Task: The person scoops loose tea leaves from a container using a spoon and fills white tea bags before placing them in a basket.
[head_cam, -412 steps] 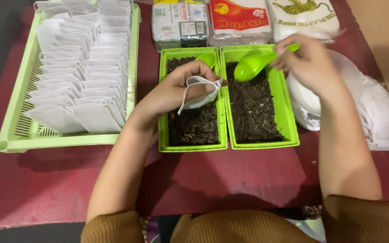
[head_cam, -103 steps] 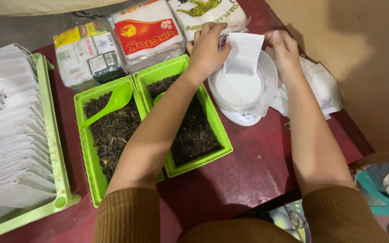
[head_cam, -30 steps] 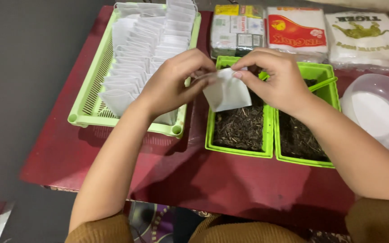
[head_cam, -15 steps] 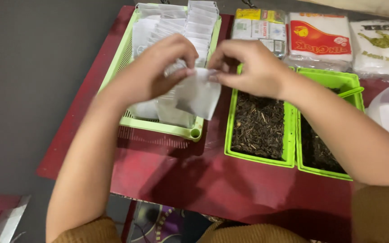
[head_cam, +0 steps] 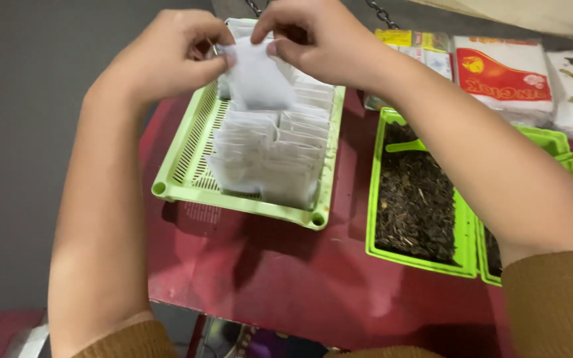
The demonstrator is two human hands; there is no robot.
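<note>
1. Head view is showing both hands raised over the far end of the green slotted tray; the left hand and the right hand are meeting at the top edge of one small white filter bag.
2. Left hand is pinching the bag's upper left corner, thumb and forefinger pressed together on the paper; its wrist is bending inward and the bare forearm is running down toward the near left corner, ending in a brown sleeve.
3. Right hand is pinching the upper right corner in the same way, fingers curled and closed on the bag's rim; its forearm is crossing diagonally down to the right, passing over the green tub.
4. Bag is hanging straight below the two pinches, clear of everything under it; its lower half is looking darker and fuller than the top.
5. Directly beneath the grip, rows of matching white bags are standing packed in the tray; the nearest row is sitting well below the hanging bag.
6. To the right of the grip, the tub is holding dark loose tea, with a green scoop handle lying in it; a second green tub is touching it on the far side.
7. Beyond the right wrist, sealed packets are lying along the back of the red table.
</note>
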